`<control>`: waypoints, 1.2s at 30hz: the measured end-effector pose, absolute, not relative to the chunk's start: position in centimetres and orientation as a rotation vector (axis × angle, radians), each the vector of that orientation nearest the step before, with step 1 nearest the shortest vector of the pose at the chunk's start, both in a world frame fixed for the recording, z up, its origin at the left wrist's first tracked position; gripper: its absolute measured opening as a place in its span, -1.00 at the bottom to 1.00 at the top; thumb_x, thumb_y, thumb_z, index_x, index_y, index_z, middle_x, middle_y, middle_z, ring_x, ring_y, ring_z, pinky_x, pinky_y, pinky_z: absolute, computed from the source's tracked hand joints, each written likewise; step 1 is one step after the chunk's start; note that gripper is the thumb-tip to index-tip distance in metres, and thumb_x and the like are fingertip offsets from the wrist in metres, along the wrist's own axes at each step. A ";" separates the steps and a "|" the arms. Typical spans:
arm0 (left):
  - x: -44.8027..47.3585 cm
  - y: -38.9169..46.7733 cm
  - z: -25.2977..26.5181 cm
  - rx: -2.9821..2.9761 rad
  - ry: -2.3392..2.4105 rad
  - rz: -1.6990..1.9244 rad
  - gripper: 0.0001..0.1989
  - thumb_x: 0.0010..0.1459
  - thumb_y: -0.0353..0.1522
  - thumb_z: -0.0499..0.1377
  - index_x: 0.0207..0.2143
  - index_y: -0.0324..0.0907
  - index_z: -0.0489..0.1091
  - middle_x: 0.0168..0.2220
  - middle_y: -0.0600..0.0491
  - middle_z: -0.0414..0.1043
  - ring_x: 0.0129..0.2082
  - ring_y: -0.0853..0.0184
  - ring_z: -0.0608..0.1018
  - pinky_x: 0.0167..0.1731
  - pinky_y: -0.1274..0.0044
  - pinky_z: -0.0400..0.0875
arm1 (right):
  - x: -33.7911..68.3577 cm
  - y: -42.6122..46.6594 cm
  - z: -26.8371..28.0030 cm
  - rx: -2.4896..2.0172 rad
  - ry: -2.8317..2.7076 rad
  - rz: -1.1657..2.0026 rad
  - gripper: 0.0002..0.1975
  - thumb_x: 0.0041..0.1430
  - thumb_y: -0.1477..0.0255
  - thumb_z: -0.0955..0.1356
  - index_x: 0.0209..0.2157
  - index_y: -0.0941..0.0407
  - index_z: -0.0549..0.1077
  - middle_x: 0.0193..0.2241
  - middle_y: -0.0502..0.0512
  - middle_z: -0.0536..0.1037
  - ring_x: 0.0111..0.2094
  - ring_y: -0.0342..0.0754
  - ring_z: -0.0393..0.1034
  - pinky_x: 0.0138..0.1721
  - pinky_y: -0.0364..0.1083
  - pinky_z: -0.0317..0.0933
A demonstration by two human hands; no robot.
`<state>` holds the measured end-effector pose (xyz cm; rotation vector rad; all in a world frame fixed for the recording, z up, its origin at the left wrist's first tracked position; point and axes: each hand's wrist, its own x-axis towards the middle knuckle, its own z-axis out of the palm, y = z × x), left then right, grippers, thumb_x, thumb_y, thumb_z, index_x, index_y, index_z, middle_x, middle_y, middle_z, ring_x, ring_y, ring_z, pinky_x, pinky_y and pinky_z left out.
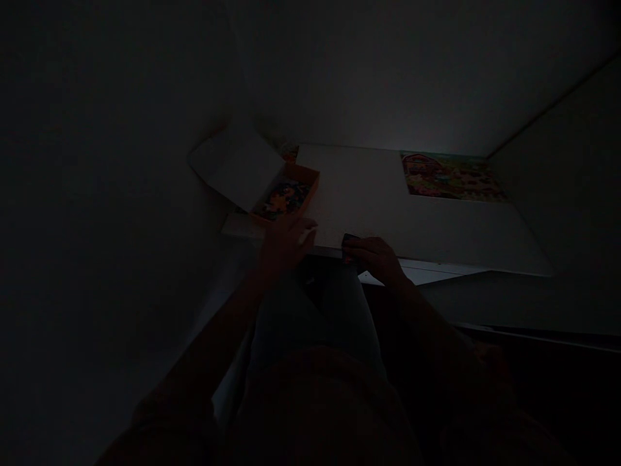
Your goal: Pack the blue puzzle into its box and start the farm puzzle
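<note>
The picture is very dark. My left hand (285,241) is at the near edge of an orange box (310,183), its fingers apart, with nothing I can make out between them. Inside the box lie many small jigsaw puzzle pieces (284,197), orange and dark blue. At the table's front edge, my right hand (377,256) is closed on a small dark piece (348,239), which sticks out past the fingertips. What kind of piece it is cannot be made out.
A white table (356,188) runs along the wall. A colourful picture sheet (451,176) with a farm-like scene lies at its back right. Left of the box, a pale flat panel (237,158) stands tilted. My legs (334,304) are beneath the front edge.
</note>
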<state>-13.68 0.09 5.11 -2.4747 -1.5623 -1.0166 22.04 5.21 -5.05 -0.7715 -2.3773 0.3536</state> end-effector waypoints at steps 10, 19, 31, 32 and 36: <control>-16.7 -8.0 -1.9 -2.194 -2.077 -1.512 -0.83 0.59 -0.18 0.25 0.01 0.11 0.67 -0.10 -0.06 0.79 -0.19 0.01 0.80 -0.11 0.04 0.79 | 18.3 10.5 -0.1 -1.006 -1.967 0.394 -0.66 0.72 0.13 0.39 0.17 -0.10 0.81 0.11 0.25 0.90 0.06 0.29 0.86 0.09 0.28 0.79; -20.2 -8.9 0.2 -1.720 -2.256 -1.735 -0.60 0.55 0.01 0.33 0.26 0.04 0.56 0.14 -0.18 0.72 0.15 -0.13 0.79 0.13 -0.10 0.79 | 2.7 20.9 4.0 -0.625 -2.166 0.517 -0.59 0.47 0.45 0.46 0.25 -0.08 0.79 0.35 0.15 0.83 0.38 0.24 0.75 0.44 0.28 0.62; -22.5 4.4 1.2 -1.524 -2.175 -2.281 0.21 0.20 0.27 0.55 0.62 -0.01 0.09 0.69 -0.37 0.31 0.70 -0.09 0.46 0.62 0.06 0.51 | 19.1 13.8 -2.2 -1.028 -2.092 0.485 -0.72 0.54 0.19 0.43 0.12 -0.14 0.76 0.20 0.23 0.87 0.30 0.39 0.75 0.47 0.52 0.52; -22.4 5.1 1.4 -1.519 -2.139 -2.283 0.12 0.30 0.25 0.50 0.62 0.00 0.08 0.70 -0.38 0.30 0.70 -0.04 0.46 0.63 0.10 0.49 | 20.2 13.3 -2.5 -1.062 -2.057 0.494 -0.74 0.55 0.17 0.44 0.11 -0.15 0.76 0.17 0.24 0.87 0.27 0.39 0.75 0.45 0.52 0.55; -21.2 5.1 2.4 -1.558 -2.074 -2.174 -0.13 0.51 0.20 0.33 0.58 -0.01 0.15 0.61 -0.36 0.41 0.64 -0.02 0.53 0.59 0.07 0.52 | 21.9 12.4 -3.2 -1.208 -1.837 0.559 -0.75 0.60 0.09 0.43 0.08 -0.16 0.72 0.16 0.28 0.84 0.14 0.38 0.78 0.16 0.48 0.71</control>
